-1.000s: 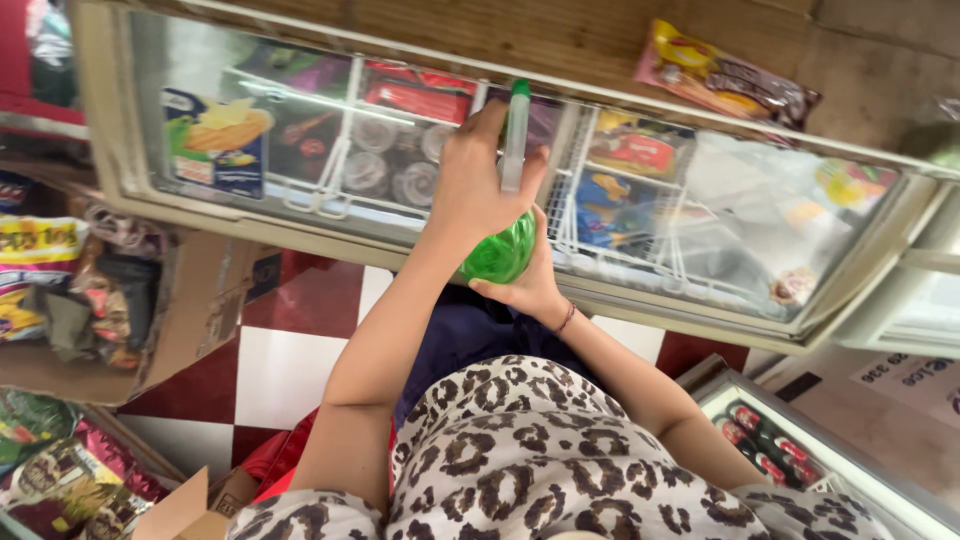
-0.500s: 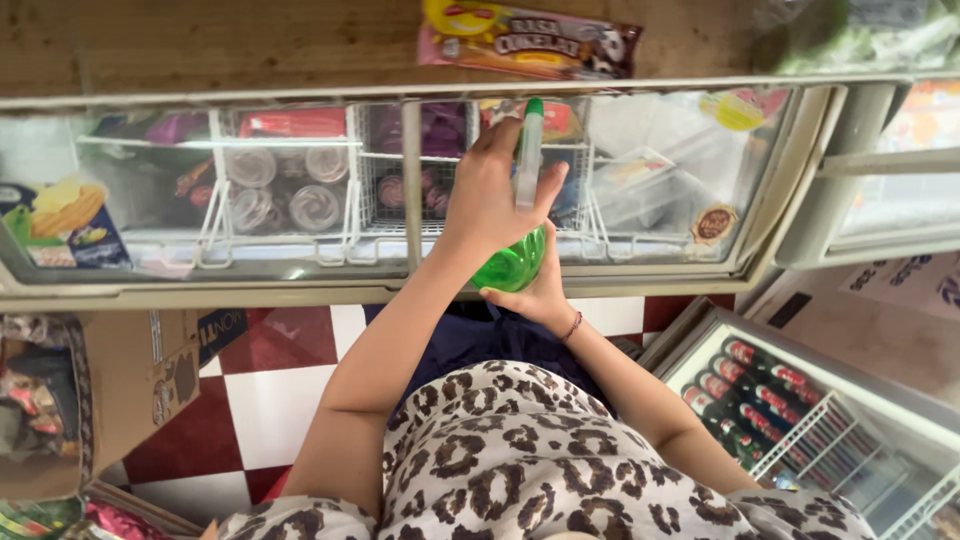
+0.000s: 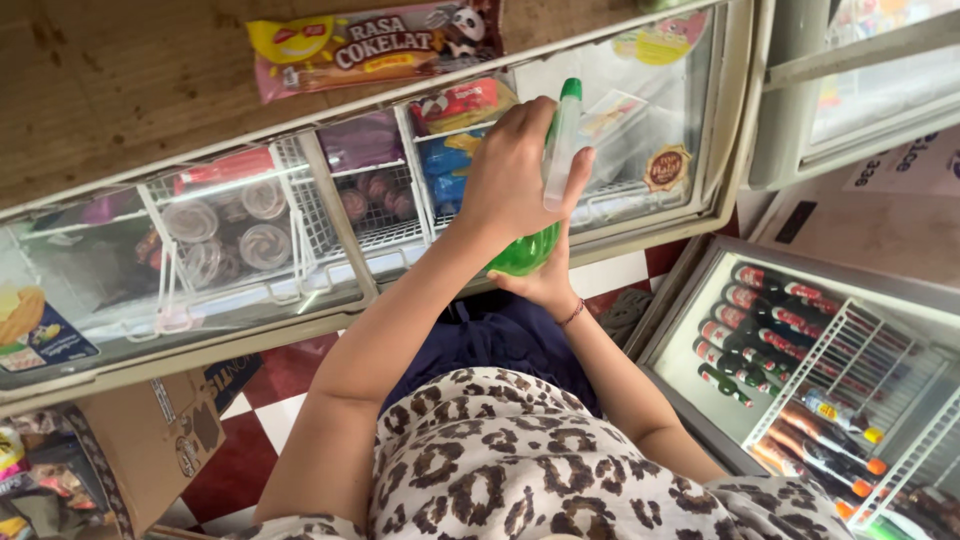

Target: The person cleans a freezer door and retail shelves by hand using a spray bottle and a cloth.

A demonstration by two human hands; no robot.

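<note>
Your left hand (image 3: 515, 170) is raised in front of you, forearm running up from the lower left, wrist bent; its fingers are curled shut around the white neck of the spray bottle (image 3: 545, 200), with the green cap pointing up and away from you; your right hand (image 3: 545, 285) sits directly beneath, palm up, fingers cupped closed against the bottle's green body, a thin bracelet at the wrist; its forearm comes up from the lower right, so both arms meet at the bottle. The bottle stands nearly upright, tilted slightly right, held just over the near edge of the glass-lidded chest freezer (image 3: 330, 260); wire baskets of wrapped ice creams show through the lid. A long snack packet (image 3: 375, 45) lies on the far wooden surface (image 3: 110, 90). To your right, a drinks cooler (image 3: 810, 370) holds rows of bottles; a cardboard box (image 3: 150, 440) stands on the checkered floor at the near left.
</note>
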